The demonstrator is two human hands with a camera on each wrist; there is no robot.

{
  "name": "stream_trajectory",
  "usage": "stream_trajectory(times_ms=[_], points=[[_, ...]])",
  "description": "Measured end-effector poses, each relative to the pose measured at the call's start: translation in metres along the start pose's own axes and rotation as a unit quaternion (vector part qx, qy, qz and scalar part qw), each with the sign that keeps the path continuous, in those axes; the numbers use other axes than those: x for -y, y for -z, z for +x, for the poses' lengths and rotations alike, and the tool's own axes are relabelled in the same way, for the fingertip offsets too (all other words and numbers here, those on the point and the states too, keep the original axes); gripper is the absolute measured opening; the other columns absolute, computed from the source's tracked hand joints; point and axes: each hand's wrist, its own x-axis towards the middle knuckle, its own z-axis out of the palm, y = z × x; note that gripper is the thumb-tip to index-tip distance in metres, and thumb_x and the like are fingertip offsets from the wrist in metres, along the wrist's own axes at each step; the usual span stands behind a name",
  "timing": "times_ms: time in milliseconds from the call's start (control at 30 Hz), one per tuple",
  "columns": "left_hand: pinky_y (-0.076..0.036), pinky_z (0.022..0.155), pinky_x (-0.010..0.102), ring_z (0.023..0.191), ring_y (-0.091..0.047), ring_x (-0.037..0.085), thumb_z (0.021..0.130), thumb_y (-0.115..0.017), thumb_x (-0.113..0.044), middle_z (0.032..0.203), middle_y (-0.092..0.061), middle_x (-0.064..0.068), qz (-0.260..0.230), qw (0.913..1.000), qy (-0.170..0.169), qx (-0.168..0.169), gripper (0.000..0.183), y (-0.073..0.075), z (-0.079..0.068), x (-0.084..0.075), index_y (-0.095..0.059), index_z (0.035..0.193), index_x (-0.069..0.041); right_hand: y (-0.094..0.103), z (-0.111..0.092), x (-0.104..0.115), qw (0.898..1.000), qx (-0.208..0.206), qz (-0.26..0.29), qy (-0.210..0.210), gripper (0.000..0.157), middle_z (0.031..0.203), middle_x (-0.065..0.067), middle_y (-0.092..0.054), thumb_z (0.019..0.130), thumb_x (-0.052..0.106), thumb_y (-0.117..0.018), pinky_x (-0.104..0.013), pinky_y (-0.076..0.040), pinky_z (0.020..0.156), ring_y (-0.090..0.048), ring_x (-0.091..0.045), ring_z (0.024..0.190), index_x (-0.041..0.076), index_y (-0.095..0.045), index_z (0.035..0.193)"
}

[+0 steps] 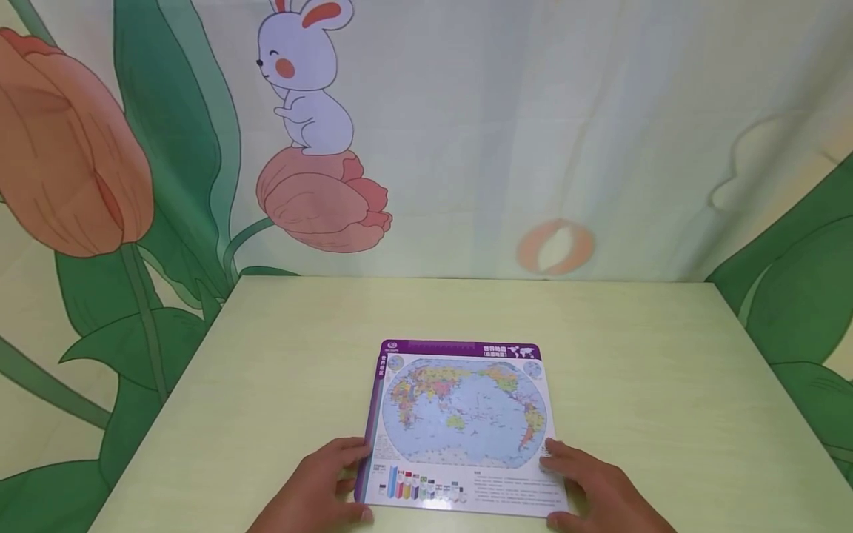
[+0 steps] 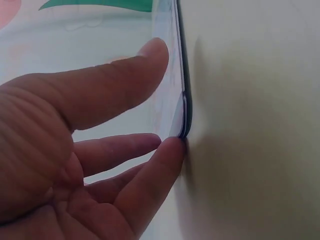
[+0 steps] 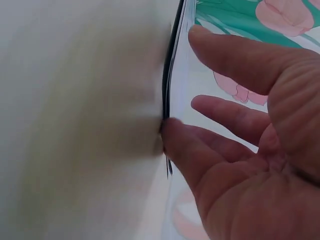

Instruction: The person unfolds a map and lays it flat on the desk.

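Observation:
A flat world map [image 1: 466, 414] with a purple top band lies on the pale table, with Chinese lettering at its upper right. My left hand [image 1: 323, 481] is at its lower left edge, fingers loosely bent. In the left wrist view one fingertip [image 2: 172, 150] touches the dark edge near a corner, and the thumb stands apart from the other fingers. At the lower right edge, my right hand [image 1: 603, 488] touches the map's side. The right wrist view shows a fingertip [image 3: 172, 132] against the thin edge, which looks layered. Neither hand is curled round the map.
The pale yellow-green table [image 1: 233, 385] extends around the map on all sides. Behind it hangs a curtain [image 1: 453, 133] printed with a white rabbit, orange tulips and green leaves.

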Motion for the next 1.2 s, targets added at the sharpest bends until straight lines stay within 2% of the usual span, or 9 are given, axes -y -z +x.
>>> stream_trajectory(times_ms=[167,300,400,633,867,1200], points=[[-0.063,0.091,0.045,0.122,-0.068,0.035,0.070,-0.097,-0.009,0.164,-0.043,0.014,0.017,0.9998,-0.013,-0.001,0.087,-0.0039,0.0015,0.0019,-0.060,0.149,-0.004,-0.0045,0.0015,-0.0004,1.000,0.007,-0.022,0.012,0.068,0.160,-0.011,-0.053,0.080,0.041,-0.092,-0.046,-0.053,0.110,-0.052,-0.042,0.145,0.012,-0.069,0.137],[-0.063,0.091,0.043,0.124,-0.067,0.034,0.076,-0.093,-0.005,0.162,-0.045,0.015,0.037,0.9989,-0.028,-0.010,0.078,-0.0061,0.0030,0.0029,-0.060,0.147,0.000,-0.0062,0.0020,0.0004,0.999,0.014,-0.036,0.016,0.063,0.160,-0.012,-0.053,0.082,0.037,-0.090,-0.052,-0.053,0.109,-0.051,-0.043,0.145,0.009,-0.071,0.135],[-0.063,0.091,0.041,0.122,-0.069,0.032,0.080,-0.091,-0.005,0.160,-0.047,0.017,0.054,0.9974,-0.043,-0.018,0.070,-0.0077,0.0039,0.0037,-0.062,0.143,0.004,-0.0065,0.0019,-0.0003,0.998,0.016,-0.050,0.031,0.061,0.160,-0.014,-0.053,0.084,0.036,-0.088,-0.049,-0.054,0.108,-0.051,-0.044,0.145,0.007,-0.071,0.134],[-0.063,0.090,0.040,0.118,-0.070,0.029,0.081,-0.091,-0.007,0.159,-0.050,0.015,0.074,0.9961,-0.043,-0.024,0.067,-0.0086,0.0054,0.0038,-0.065,0.141,0.002,-0.0071,0.0029,-0.0040,0.996,0.023,-0.062,0.063,0.059,0.159,-0.018,-0.053,0.088,0.036,-0.085,-0.041,-0.056,0.106,-0.049,-0.049,0.144,0.001,-0.071,0.133],[-0.063,0.089,0.040,0.117,-0.069,0.028,0.080,-0.091,-0.007,0.158,-0.051,0.012,0.079,0.9959,-0.032,-0.027,0.066,-0.0091,0.0047,0.0009,-0.066,0.141,-0.001,-0.0080,0.0023,-0.0051,0.995,0.017,-0.067,0.074,0.058,0.158,-0.019,-0.053,0.088,0.035,-0.085,-0.039,-0.056,0.106,-0.050,-0.049,0.143,0.000,-0.071,0.133],[-0.063,0.089,0.038,0.118,-0.069,0.032,0.080,-0.090,-0.003,0.156,-0.052,0.024,0.097,0.9906,-0.094,-0.021,0.067,-0.0106,0.0025,0.0031,-0.062,0.139,0.011,-0.0043,0.0060,-0.0020,0.997,0.028,-0.058,0.048,0.057,0.161,-0.017,-0.051,0.089,0.031,-0.084,-0.050,-0.053,0.109,-0.048,-0.045,0.147,0.002,-0.070,0.135]])
